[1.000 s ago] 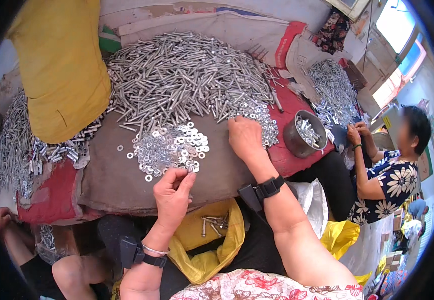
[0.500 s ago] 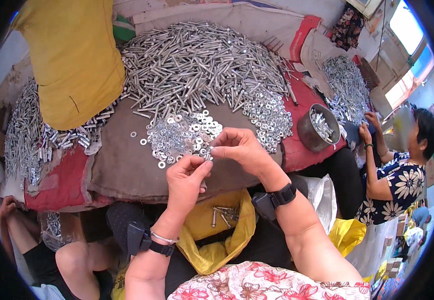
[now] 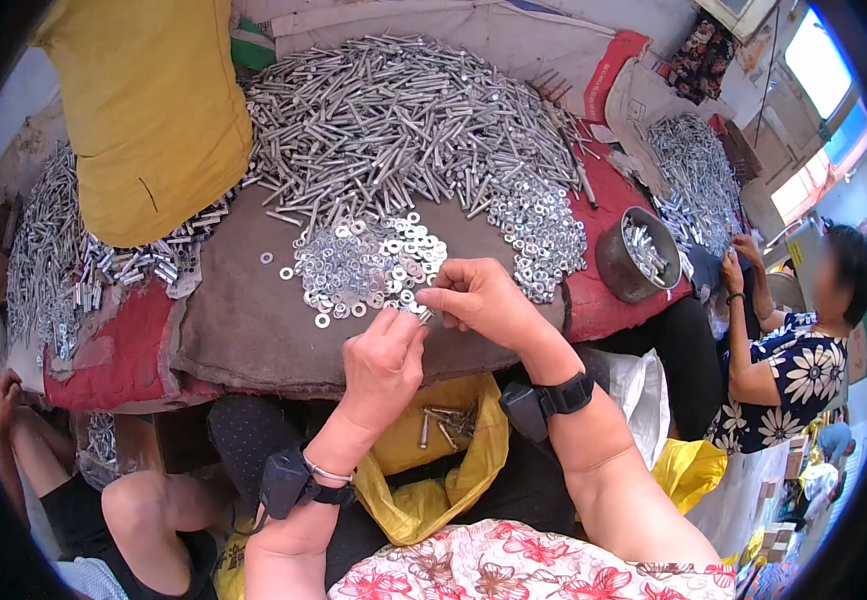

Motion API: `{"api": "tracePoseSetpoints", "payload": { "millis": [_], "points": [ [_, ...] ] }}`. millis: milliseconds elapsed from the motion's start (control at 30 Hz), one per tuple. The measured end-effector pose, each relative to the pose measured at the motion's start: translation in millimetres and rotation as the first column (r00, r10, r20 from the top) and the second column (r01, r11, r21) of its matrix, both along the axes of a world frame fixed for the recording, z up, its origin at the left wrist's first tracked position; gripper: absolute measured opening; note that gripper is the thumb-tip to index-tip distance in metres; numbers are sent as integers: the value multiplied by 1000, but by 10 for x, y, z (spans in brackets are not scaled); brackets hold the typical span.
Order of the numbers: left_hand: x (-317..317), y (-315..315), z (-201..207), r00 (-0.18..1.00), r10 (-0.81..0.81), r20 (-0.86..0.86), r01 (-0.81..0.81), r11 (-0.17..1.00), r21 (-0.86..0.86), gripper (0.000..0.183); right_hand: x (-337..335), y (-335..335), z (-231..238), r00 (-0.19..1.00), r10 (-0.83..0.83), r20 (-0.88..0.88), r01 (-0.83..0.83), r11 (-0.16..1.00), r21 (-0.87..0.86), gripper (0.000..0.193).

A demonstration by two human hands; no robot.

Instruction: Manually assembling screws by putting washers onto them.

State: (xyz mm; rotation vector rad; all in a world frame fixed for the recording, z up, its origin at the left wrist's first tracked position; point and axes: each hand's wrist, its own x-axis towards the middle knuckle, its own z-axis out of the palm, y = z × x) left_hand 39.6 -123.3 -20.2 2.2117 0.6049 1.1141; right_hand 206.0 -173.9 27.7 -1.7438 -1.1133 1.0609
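Note:
My left hand (image 3: pixel 384 365) and my right hand (image 3: pixel 487 303) meet over the near edge of a brown padded cloth (image 3: pixel 244 300). Both are closed, fingertips together, on a small shiny metal fastener (image 3: pixel 422 313); fingers cover most of it, and its exact kind cannot be told. Just beyond my fingertips lies a heap of flat washers and ring washers (image 3: pixel 354 265). To its right is a pile of nuts (image 3: pixel 537 235). Behind both rises a large mound of long metal bolts (image 3: pixel 384 120). Below my hands, a yellow sack (image 3: pixel 394 510) in my lap holds several finished-looking bolts (image 3: pixel 444 428).
A metal pot (image 3: pixel 614 265) of fasteners stands right on red cloth (image 3: pixel 594 305). More bolts are piled at far left (image 3: pixel 39 260) and right (image 3: pixel 699 180). A full yellow sack (image 3: pixel 154 120) stands back left. A co-worker (image 3: pixel 784 350) sits right; another person's bare knee (image 3: pixel 139 505) is lower left.
My left hand has turned, its back now facing up and its fingers pointing further forward to the fastener. My right hand stays almost in place, still pinching.

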Motion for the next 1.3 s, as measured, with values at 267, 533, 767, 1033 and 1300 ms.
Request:
{"api": "tracePoseSetpoints", "payload": {
  "millis": [267, 533, 767, 1033, 1300],
  "points": [
    [-11, 23, -3, 986, -80, 145, 146, 839, -524, 10, 92, -77, -11, 987, 93, -128, -69, 982, 178, 17],
    [-32, 39, 11, 1000, 10, -29, -8, 998, 61, 12, 31, -79, -16, 993, 77, -86, -68, 992, 105, 14],
    [-114, 90, 189, 935, -139, 326, 354, 294, -888, 10, 53, -116, 16, 980, 111, -163, -69, 967, 247, 15],
    [-35, 47, 39, 989, -102, 111, 131, 945, -299, 12, -4, -104, -9, 998, 48, 32, -51, 995, 90, 16],
    [-113, 105, 151, 923, -156, 353, 383, 253, -889, 12, 123, -203, 129, 975, 204, -84, -177, 950, 256, 16]
  ]
}}
